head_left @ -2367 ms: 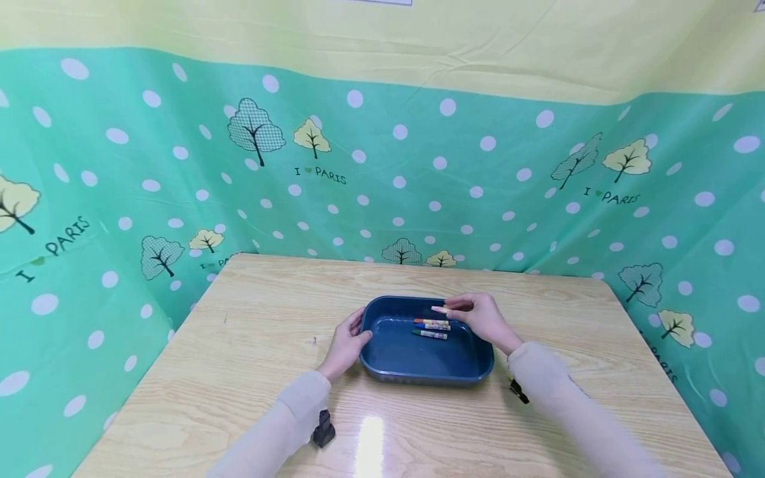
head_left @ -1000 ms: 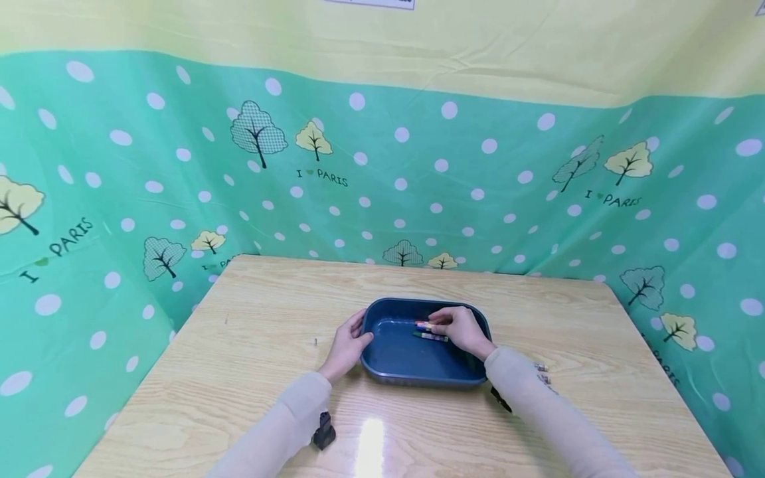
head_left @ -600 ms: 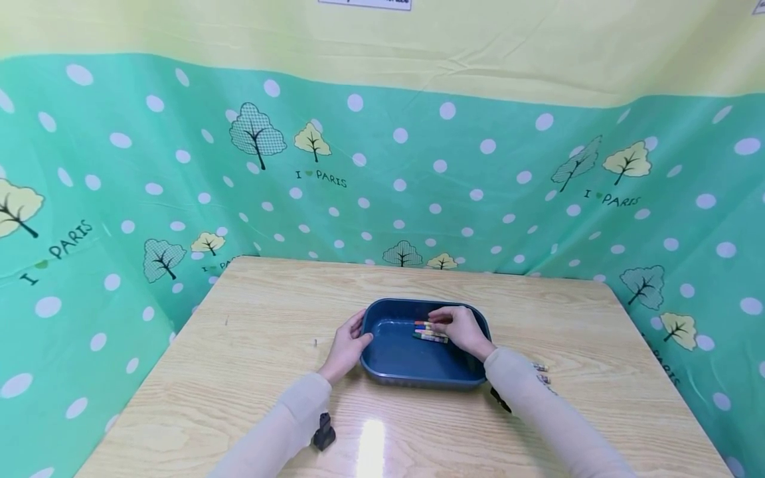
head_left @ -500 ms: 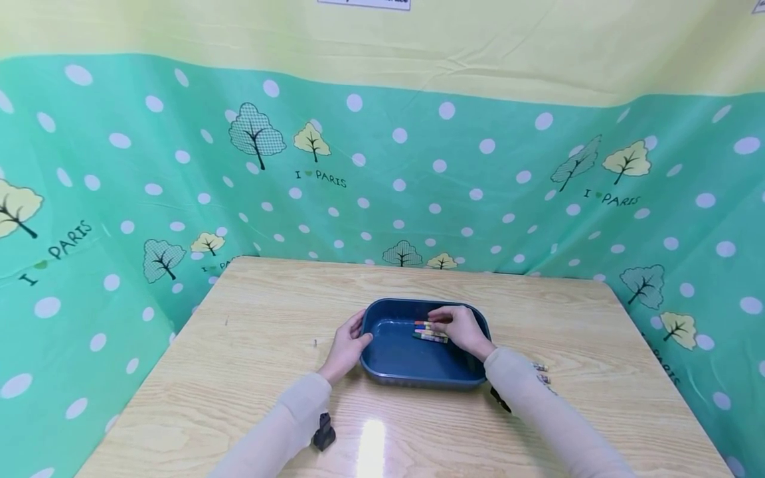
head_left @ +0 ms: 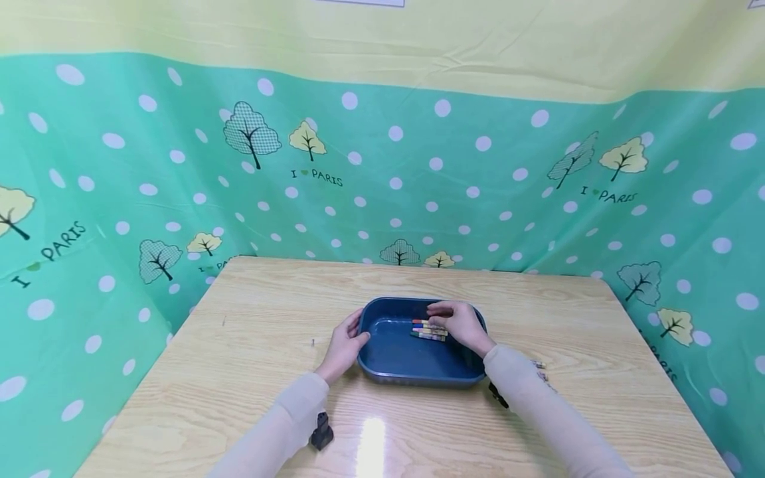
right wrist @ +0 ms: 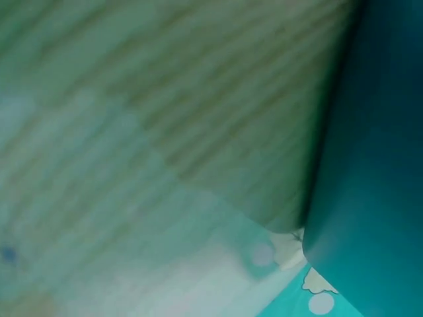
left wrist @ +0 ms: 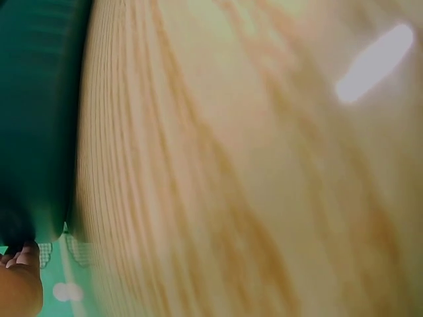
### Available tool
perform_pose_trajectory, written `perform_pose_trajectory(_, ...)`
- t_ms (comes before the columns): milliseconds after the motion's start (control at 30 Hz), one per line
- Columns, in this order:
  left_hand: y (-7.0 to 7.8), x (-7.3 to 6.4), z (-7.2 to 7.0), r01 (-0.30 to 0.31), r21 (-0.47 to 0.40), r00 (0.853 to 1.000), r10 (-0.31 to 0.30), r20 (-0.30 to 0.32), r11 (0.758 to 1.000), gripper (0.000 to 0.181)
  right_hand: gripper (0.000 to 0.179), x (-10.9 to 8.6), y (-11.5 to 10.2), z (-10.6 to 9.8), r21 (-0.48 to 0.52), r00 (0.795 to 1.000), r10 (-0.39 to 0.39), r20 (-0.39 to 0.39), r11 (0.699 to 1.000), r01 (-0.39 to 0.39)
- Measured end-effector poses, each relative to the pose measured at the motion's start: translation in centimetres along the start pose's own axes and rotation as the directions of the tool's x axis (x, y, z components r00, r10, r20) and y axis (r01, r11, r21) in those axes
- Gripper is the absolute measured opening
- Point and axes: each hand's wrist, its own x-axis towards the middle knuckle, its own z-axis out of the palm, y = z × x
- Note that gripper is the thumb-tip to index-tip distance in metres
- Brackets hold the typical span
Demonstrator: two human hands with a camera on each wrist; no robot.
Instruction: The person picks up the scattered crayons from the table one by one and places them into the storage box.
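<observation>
The right hand (head_left: 459, 325), fingers parted and seemingly released, hovers over four slim, patterned, multicoloured crayons (head_left: 428, 331) inside the dark-blue, rounded-rectangular plastic tray (head_left: 412, 362). The pink crayon (head_left: 423, 330), earlier pinched above the tray, now lies in their row, its placing apparently done; the left hand (head_left: 344, 344) grips the tray's left end

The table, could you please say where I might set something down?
Bare table lies left of the left hand and between tray and curtain. Crowded: around the crayons by the right hand, and beside the right sleeve, where small pieces lie.
</observation>
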Motion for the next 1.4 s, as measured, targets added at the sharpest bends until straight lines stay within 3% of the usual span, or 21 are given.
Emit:
perform_pose_trajectory(300,0.2,-0.2,0.0,-0.002,-0.008,1.000,0.002,0.003,1.000,0.054,0.027,-0.5,-1.0,-2.0,-0.012,0.998,-0.057,-0.023,0.998,0.057)
perform_pose_trajectory(600,-0.6,0.6,0.1,-0.008,-0.009,1.000,0.008,0.000,1.000,0.054,0.029,-2.8,-1.1,-6.2,-0.040,0.997,-0.051,-0.063,0.998,0.048)
perform_pose_trajectory(767,-2.4,1.4,-0.1,-0.004,-0.009,1.000,0.003,-0.014,1.000,0.055,0.032,-3.9,-0.2,-8.0,-0.044,0.996,-0.048,-0.079,0.998,0.045)
perform_pose_trajectory(900,-2.9,1.5,-0.1,-0.006,0.019,1.000,0.006,-0.026,1.000,0.055,0.030,-4.8,0.9,-8.9,-0.067,0.995,-0.049,-0.091,0.997,0.043)
perform_pose_trajectory(1400,-2.5,1.9,-0.5,0.083,0.033,0.997,-0.082,-0.006,0.996,0.057,0.030,-7.3,5.5,-11.5,-0.147,0.996,-0.013,-0.086,0.989,0.000)
